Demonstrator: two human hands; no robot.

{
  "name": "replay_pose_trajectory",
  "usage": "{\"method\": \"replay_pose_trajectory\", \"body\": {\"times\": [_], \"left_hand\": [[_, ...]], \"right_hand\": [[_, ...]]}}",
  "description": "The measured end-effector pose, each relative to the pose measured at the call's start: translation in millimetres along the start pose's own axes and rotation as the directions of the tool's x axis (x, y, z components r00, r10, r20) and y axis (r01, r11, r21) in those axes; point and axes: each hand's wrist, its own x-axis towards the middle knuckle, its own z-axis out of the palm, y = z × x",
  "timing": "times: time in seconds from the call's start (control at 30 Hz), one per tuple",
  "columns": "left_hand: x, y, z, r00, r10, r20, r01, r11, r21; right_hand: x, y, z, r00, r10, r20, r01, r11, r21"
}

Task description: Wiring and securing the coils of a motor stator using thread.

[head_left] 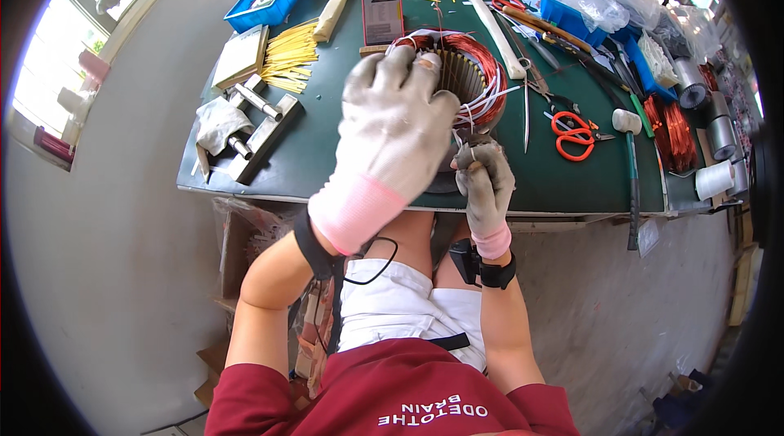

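A motor stator (462, 77) stands near the table's front edge, its copper windings (493, 68) laced with white cords and sleeves around a slotted core. My left hand (396, 113), in a white glove with a pink cuff, lies over the stator's left side. Its fingers bend over the winding, thumb toward the bore, and cover much of that side. At the stator's near right edge, my right hand (487, 179), gloved alike, is closed in a pinch. A thin white cord (472, 153) runs from the winding into those fingertips; its end is hidden.
Left of the stator lie a metal fixture (265, 130), yellow strips (290, 56) and a phone (382, 11). To the right are orange-handled scissors (574, 139), a white flat tool (496, 34), a mallet (629, 142), copper wire (674, 134) and blue bins (563, 7).
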Motion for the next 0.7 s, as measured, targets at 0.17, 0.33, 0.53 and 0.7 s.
{"method": "replay_pose_trajectory", "body": {"times": [0.17, 0.33, 0.53, 0.7], "left_hand": [[-7.3, 6.6, 36.8, 0.997, -0.07, 0.008, 0.07, 0.949, -0.309], [-6.5, 0.3, 42.2, 0.998, -0.051, -0.023, 0.039, 0.924, -0.38], [-3.6, -18.9, 34.5, 0.997, 0.05, 0.062, -0.017, 0.896, -0.445], [-4.8, -37.6, 13.5, 0.991, 0.091, 0.094, -0.03, 0.856, -0.516]], "right_hand": [[0.0, -0.8, -1.3, 0.997, -0.076, 0.008, 0.076, 0.992, -0.105], [-7.9, -33.3, 9.6, 0.988, 0.155, -0.027, -0.139, 0.941, 0.309], [-9.5, 2.2, 11.1, 0.99, -0.139, 0.018, 0.14, 0.984, -0.107], [-12.1, 2.4, 15.6, 0.993, -0.119, -0.012, 0.115, 0.979, -0.171]]}}
